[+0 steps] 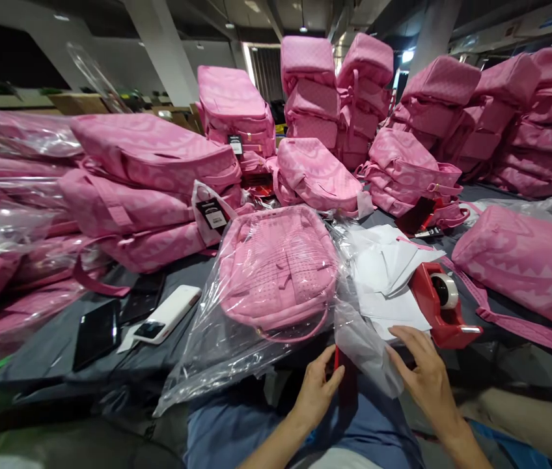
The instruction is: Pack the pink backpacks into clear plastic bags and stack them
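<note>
My left hand (316,384) pinches a thin red card-like piece (338,358) between thumb and fingers, just in front of the table edge. My right hand (422,368) has its fingers apart, with the fingertips at the front of a pile of white paper sheets (386,260). Its thumb is at the edge of a translucent plastic sheet or small bag (368,348) that hangs between the two hands. Directly ahead lies a pink backpack (278,267) inside a large clear plastic bag (198,358), whose loose end spreads toward me.
A red tape dispenser (439,306) stands right of the papers. At left lie a white power bank or phone (168,314) and a dark phone (97,333). Stacked pink backpacks (153,156) surround the table. Another person's forearm (530,417) reaches in at lower right.
</note>
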The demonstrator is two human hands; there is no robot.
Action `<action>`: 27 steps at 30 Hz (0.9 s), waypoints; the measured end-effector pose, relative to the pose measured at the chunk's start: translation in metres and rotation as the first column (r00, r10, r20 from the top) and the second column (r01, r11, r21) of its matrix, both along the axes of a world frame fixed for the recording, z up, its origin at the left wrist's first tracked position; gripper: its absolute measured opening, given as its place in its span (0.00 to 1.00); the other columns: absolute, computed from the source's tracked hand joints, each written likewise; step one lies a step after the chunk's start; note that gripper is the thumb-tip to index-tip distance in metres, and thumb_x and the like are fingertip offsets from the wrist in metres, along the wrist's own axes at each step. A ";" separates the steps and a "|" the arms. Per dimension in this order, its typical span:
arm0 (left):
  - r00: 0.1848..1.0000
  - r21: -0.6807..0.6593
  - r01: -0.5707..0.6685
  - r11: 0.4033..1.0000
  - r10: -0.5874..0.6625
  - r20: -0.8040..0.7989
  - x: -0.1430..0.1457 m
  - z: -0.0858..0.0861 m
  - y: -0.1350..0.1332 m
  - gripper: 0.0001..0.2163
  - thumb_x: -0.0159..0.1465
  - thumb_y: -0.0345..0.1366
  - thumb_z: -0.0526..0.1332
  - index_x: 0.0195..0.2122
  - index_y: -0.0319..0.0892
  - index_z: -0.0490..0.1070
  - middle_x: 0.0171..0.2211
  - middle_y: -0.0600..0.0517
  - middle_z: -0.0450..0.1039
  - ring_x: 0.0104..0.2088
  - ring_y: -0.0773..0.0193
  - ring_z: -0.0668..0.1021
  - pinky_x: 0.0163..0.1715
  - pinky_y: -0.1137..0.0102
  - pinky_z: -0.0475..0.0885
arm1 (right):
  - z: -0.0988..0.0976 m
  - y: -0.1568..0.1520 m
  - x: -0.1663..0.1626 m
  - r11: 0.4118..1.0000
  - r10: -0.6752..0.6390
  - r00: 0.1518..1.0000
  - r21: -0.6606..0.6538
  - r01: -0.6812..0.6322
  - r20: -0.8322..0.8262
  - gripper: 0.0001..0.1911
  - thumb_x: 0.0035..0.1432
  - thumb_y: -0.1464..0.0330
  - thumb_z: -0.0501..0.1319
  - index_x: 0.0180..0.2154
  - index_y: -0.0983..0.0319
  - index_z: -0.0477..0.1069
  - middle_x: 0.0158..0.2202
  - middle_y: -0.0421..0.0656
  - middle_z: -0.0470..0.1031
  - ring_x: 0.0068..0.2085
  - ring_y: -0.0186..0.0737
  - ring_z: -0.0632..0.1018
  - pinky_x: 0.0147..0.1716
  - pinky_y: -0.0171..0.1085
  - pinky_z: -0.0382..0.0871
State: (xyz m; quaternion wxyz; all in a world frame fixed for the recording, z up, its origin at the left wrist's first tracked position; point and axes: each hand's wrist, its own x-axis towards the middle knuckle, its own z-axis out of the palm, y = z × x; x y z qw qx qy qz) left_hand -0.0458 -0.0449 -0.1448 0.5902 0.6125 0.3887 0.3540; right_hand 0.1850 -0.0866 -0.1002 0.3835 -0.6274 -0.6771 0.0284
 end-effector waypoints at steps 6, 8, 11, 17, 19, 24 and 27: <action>0.966 0.350 0.250 0.903 -0.210 -0.149 -0.003 -0.014 0.006 0.31 0.63 0.30 0.64 0.68 0.44 0.61 0.66 0.40 0.66 0.63 0.50 0.72 0.63 0.53 0.69 | -0.019 0.003 -0.053 0.957 0.168 0.986 -0.237 -0.166 -0.014 0.45 0.58 0.57 0.68 0.72 0.57 0.54 0.67 0.53 0.65 0.66 0.55 0.69 0.59 0.53 0.72; 0.937 0.521 0.320 0.792 -0.183 -0.297 -0.012 -0.017 0.018 0.31 0.65 0.27 0.61 0.69 0.46 0.59 0.68 0.40 0.62 0.67 0.51 0.67 0.64 0.51 0.69 | -0.037 0.001 -0.055 0.960 0.157 0.987 -0.230 -0.162 -0.041 0.46 0.61 0.60 0.66 0.73 0.56 0.47 0.68 0.52 0.65 0.66 0.52 0.70 0.59 0.50 0.72; 0.910 0.741 0.313 0.594 0.035 -0.412 -0.018 -0.009 0.036 0.23 0.69 0.22 0.52 0.63 0.44 0.65 0.58 0.42 0.73 0.59 0.57 0.75 0.57 0.59 0.76 | -0.058 -0.004 -0.053 0.984 0.104 0.995 -0.147 -0.102 0.008 0.38 0.64 0.73 0.55 0.72 0.56 0.50 0.60 0.50 0.75 0.54 0.48 0.81 0.48 0.42 0.79; 0.819 0.827 0.560 -0.050 0.183 -0.544 0.009 0.032 0.068 0.11 0.72 0.30 0.57 0.53 0.41 0.73 0.48 0.44 0.78 0.53 0.54 0.76 0.59 0.57 0.69 | -0.091 -0.022 -0.072 0.998 -0.054 0.935 0.008 0.055 0.349 0.35 0.46 0.81 0.54 0.56 0.60 0.72 0.34 0.47 0.82 0.26 0.47 0.81 0.24 0.38 0.75; 0.754 0.731 0.651 -0.205 0.065 -0.653 0.019 0.042 0.078 0.05 0.71 0.32 0.60 0.40 0.40 0.75 0.38 0.47 0.78 0.44 0.58 0.78 0.55 0.60 0.71 | -0.097 -0.034 -0.079 0.995 -0.091 0.933 0.077 0.069 0.348 0.36 0.43 0.79 0.55 0.57 0.60 0.71 0.37 0.49 0.82 0.28 0.48 0.81 0.24 0.39 0.74; 0.731 0.713 0.649 -0.266 -0.044 -0.681 0.012 0.046 0.088 0.08 0.71 0.31 0.59 0.36 0.38 0.76 0.39 0.45 0.80 0.40 0.59 0.79 0.51 0.62 0.74 | -0.076 -0.053 -0.056 0.996 0.038 0.956 0.066 -0.060 0.289 0.50 0.44 0.79 0.54 0.70 0.58 0.55 0.57 0.50 0.77 0.51 0.50 0.80 0.48 0.42 0.76; 0.780 0.784 0.583 -0.215 -0.124 -0.614 -0.003 0.047 0.088 0.10 0.72 0.29 0.55 0.50 0.36 0.75 0.48 0.43 0.81 0.49 0.58 0.80 0.62 0.58 0.69 | -0.063 -0.046 -0.036 0.993 0.002 0.970 0.117 -0.031 0.243 0.43 0.52 0.82 0.51 0.69 0.58 0.59 0.53 0.50 0.79 0.50 0.49 0.81 0.48 0.46 0.76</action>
